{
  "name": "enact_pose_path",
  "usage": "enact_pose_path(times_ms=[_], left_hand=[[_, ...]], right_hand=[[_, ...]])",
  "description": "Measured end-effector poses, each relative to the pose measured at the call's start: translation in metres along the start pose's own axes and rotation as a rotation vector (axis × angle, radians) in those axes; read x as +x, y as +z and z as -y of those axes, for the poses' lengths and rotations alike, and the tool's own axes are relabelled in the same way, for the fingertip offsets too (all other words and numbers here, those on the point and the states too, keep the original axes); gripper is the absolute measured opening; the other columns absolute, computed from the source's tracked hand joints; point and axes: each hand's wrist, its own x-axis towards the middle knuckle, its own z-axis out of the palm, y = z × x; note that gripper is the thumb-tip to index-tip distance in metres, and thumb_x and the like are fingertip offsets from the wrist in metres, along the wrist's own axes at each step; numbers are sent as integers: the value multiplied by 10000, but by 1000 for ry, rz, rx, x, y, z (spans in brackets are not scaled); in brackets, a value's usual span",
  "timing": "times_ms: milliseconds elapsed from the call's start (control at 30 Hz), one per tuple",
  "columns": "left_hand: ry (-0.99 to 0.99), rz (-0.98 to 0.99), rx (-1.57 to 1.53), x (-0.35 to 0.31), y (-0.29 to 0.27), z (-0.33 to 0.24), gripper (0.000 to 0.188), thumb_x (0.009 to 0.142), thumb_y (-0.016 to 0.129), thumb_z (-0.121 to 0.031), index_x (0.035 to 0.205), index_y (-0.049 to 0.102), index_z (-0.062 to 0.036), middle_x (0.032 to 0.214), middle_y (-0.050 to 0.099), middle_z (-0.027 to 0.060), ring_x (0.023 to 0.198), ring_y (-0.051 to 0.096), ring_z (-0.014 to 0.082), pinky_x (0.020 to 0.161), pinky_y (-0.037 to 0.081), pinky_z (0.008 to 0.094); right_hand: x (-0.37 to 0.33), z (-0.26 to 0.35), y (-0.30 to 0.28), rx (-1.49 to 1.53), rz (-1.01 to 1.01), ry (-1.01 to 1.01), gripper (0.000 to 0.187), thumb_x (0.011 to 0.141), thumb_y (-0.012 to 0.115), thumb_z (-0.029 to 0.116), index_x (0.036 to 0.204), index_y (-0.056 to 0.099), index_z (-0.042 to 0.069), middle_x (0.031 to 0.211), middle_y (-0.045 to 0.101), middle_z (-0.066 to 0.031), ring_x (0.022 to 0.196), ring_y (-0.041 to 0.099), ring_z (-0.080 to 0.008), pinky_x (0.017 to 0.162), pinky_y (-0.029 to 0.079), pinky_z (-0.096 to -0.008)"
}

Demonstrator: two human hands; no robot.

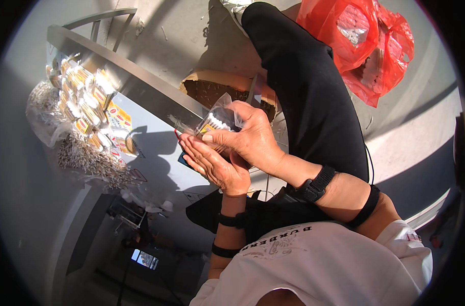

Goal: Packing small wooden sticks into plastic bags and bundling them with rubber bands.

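Note:
A clear plastic packet of cotton swabs (216, 123) is between my two hands, its white swab tips facing up and a yellow patch showing below them. My right hand (257, 136) wraps round the packet from the right, thumb across its near side. My left hand (215, 166) supports it from the near left, with the fingers stretched side by side along its lower edge. The hands partly hide the packet's lower part. Loose clear film stands up at its top.
At the left, packed swab bundles (87, 97) lie piled beside a heap of loose swabs (92, 160) on a white tabletop (158, 145). A metal bar (125, 71) runs along its far side. Beyond are a cardboard box (217, 79) and a red plastic bag (355, 46).

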Motion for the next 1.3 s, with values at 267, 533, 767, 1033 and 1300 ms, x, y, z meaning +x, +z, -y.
enact_pose_path(times_ms=[267,533,767,1033,1300], left_hand=[[-60,28,-50,4,-3,-7,856,969,423,-512,1515,109,66,1583,154,250,1476,149,389,1179,46,518],[-42,7,-40,4,-4,-8,854,968,418,-511,1508,122,81,1582,155,252,1477,150,378,1184,49,497],[-30,-21,-52,4,-1,-8,810,973,383,-494,1508,153,70,1580,166,254,1475,150,387,1179,41,502],[-28,-24,-33,7,-1,-11,839,910,529,-426,1511,171,37,1579,185,238,1479,148,374,1177,26,519],[-22,-150,-224,2,-1,-2,805,977,403,-528,1527,157,6,1584,186,208,1475,159,361,1163,98,540]], right_hand=[[-7,-3,-11,-105,6,-24,173,786,793,71,789,645,-18,755,607,-29,732,547,-56,616,454,-242],[-18,-9,-14,22,11,151,210,784,814,112,835,647,-4,768,644,-15,672,556,-43,572,462,-222],[9,18,-20,205,57,227,284,796,799,155,961,647,-18,826,660,-54,762,611,-99,668,484,-232],[38,28,-12,-366,134,-10,271,788,815,196,801,678,-37,668,629,-40,594,549,-79,526,446,-257],[29,27,-11,-313,164,-84,266,784,813,177,833,688,-52,632,598,-10,544,520,-68,470,402,-250]])
